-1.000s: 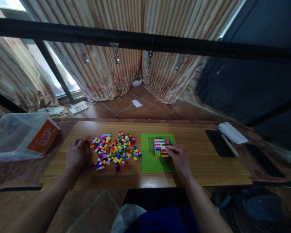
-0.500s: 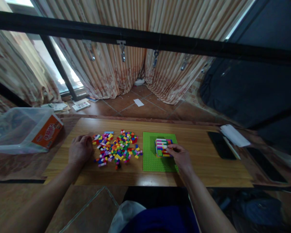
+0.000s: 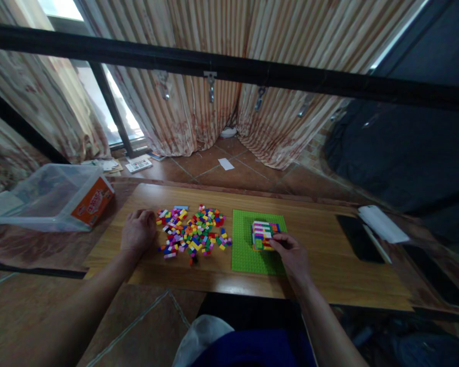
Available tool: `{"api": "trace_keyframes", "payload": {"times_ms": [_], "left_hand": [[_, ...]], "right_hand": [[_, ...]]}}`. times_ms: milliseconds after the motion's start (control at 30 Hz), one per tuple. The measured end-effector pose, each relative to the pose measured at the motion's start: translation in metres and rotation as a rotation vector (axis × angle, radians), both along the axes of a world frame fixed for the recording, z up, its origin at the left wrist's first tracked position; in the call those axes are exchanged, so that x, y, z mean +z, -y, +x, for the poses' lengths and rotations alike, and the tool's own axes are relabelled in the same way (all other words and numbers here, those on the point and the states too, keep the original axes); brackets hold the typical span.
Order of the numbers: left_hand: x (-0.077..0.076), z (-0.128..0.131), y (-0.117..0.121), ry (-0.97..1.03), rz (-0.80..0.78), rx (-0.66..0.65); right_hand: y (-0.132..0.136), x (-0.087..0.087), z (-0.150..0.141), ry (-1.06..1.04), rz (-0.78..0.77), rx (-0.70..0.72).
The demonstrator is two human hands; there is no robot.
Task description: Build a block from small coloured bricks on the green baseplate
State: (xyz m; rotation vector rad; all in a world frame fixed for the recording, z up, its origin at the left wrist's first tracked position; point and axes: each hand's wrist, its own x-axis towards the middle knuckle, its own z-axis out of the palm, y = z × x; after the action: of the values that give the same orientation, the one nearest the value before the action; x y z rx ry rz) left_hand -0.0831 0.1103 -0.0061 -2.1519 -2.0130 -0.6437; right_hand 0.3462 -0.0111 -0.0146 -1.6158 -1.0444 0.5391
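On the bright green studded baseplate (image 3: 240,255) stands a small block-shaped build of toy bricks (image 3: 260,235), its top showing white, pink, green and red rows. My right hand (image 3: 292,255) reaches in from the right, thumb and forefinger pinched at the build's right side on what looks like a small toy brick, mostly hidden by the fingertips. To the left lies a loose heap of multicoloured toy bricks (image 3: 199,232). My left hand (image 3: 138,232) rests on the wood beside the heap's left edge, fingers curled closed; whether anything is inside them is hidden.
A clear plastic tub (image 3: 49,199) with an orange label stands left of the wooden tabletop (image 3: 214,280). Towards the right end lie a dark flat phone-like slab (image 3: 357,239), a pale stick (image 3: 377,244) and a white object (image 3: 382,224). A black bar (image 3: 229,58) crosses above.
The whole view has shifted, moving the scene rightward in the picture. My right fingertips have moved slightly nearer along the build's top. My left hand stays beside the heap.
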Motion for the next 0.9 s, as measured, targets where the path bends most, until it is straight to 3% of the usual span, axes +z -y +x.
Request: {"api": "trace_keyframes", "payload": {"times_ms": [200,367,533,900], "left_hand": [[0.001,0.001,0.001,0.023,-0.007,-0.001],[0.002,0.001,0.003,0.023,-0.013,0.010],[0.003,0.002,0.003,0.011,-0.029,0.000],[0.001,0.004,0.005,0.055,-0.028,0.006]], "right_hand": [[0.013,0.027,-0.024,0.280,0.100,-0.093],[0.022,0.045,-0.073,0.422,0.149,0.142],[0.023,0.040,-0.105,0.466,0.124,0.326],[0.012,0.022,-0.131,0.557,0.111,0.480]]}}
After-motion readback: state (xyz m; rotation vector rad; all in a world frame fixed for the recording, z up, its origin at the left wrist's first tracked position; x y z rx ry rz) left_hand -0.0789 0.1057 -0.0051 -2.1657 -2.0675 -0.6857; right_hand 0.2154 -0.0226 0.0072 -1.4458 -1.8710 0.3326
